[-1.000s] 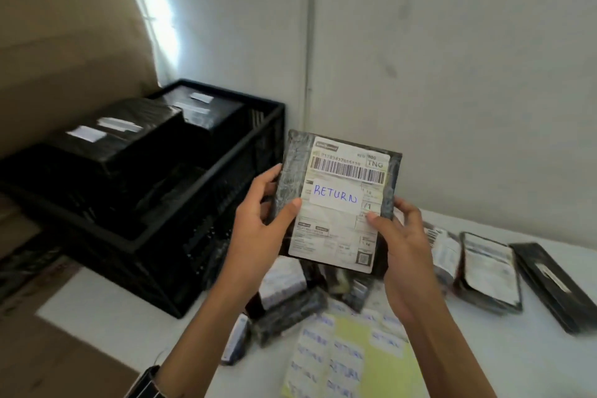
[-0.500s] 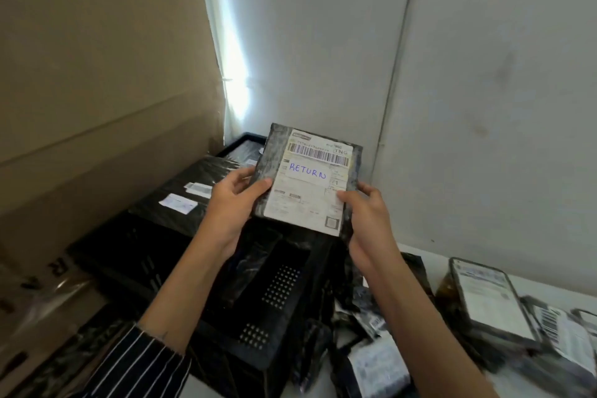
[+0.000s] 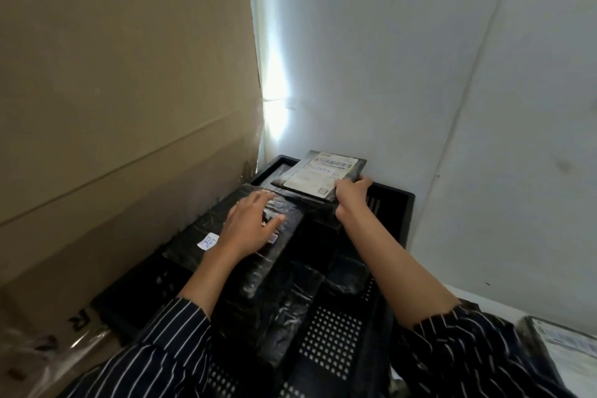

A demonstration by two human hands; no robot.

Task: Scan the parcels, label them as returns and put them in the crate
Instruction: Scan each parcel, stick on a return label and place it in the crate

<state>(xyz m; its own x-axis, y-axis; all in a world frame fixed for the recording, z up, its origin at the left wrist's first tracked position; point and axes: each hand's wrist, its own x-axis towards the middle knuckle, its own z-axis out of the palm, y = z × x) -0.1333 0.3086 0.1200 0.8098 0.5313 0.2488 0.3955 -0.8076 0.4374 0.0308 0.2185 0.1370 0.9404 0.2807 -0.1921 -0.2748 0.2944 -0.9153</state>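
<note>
- I see the right hand (image 3: 352, 195) at the far end of the black crate (image 3: 405, 216), its fingers (image 3: 365, 179) curled round the near right corner of the labelled parcel (image 3: 323, 173).
- That parcel lies nearly flat, white shipping label up, over the crate's far end, close to the white wall (image 3: 420, 74). It sits on or just above another black-wrapped pack, and I cannot tell whether they touch.
- The writing on its label is too blurred for me to read.
- The left hand (image 3: 250, 224) rests palm down on a large black-wrapped parcel (image 3: 255, 271) in the crate's left half. Its fingers (image 3: 258, 196) are straight and spread, holding nothing.
- A small white sticker (image 3: 208, 241) shows on that large parcel just left of the wrist. I can make out only "RE".
- A tall cardboard box (image 3: 113, 107) stands along the crate's left side.
- At lower right, outside the crate, a second labelled parcel (image 3: 565, 346) lies beside the striped sleeve (image 3: 468, 352), with a strip of white worktop (image 3: 475, 296) behind it.
</note>
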